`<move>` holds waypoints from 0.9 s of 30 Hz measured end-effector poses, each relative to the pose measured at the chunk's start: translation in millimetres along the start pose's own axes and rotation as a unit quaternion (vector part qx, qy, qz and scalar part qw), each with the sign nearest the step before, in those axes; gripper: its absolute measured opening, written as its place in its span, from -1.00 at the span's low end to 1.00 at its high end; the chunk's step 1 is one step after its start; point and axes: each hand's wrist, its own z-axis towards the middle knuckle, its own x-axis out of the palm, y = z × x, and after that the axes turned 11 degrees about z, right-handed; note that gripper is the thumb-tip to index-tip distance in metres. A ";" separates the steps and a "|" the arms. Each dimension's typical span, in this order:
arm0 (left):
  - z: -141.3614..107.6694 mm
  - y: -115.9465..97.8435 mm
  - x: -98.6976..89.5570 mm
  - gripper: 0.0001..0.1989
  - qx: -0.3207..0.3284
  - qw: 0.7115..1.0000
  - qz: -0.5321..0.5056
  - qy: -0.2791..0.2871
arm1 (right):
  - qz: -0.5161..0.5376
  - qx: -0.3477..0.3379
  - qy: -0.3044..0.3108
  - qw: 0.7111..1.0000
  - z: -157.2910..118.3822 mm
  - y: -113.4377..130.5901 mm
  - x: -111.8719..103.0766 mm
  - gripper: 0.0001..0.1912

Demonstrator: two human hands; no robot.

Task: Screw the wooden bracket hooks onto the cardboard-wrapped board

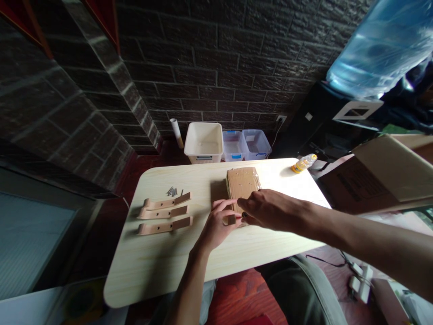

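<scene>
A cardboard box [244,179] lies on the table in front of me. My left hand [219,225] is at its near end, fingers closed around a tan bent bracket [230,220] that shows only in part. Against the box and close to the left fingertips, my right hand [259,207] is closed; a small dark thing shows at its fingers, too hidden to name. To the left lie three similar tan brackets with holes, the nearest bracket [165,226] apart from the others. Several screws [172,192] are heaped beyond them.
The pale wooden table [189,266] has a clear bottle with yellow parts [304,163] at its far right. Behind it stand a cream bin [204,137] and two clear plastic boxes [233,145]. On the right are a large cardboard carton [389,169] and a water dispenser [304,119].
</scene>
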 end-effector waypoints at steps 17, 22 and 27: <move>1.8 -3.7 -4.3 -0.92 -0.009 1.000 -0.006 0.006 | -0.022 -0.052 -0.032 0.998 -0.1 -0.3 1.1 -0.78; 2.0 -4.9 -4.5 -0.94 -0.006 1.000 -0.004 0.005 | -0.023 -0.031 0.001 0.999 1.2 1.7 -0.7 -0.77; -0.4 -1.9 -2.3 -0.92 -0.004 1.000 -0.002 0.002 | -0.034 -0.021 0.018 0.999 0.6 0.4 -0.6 -0.80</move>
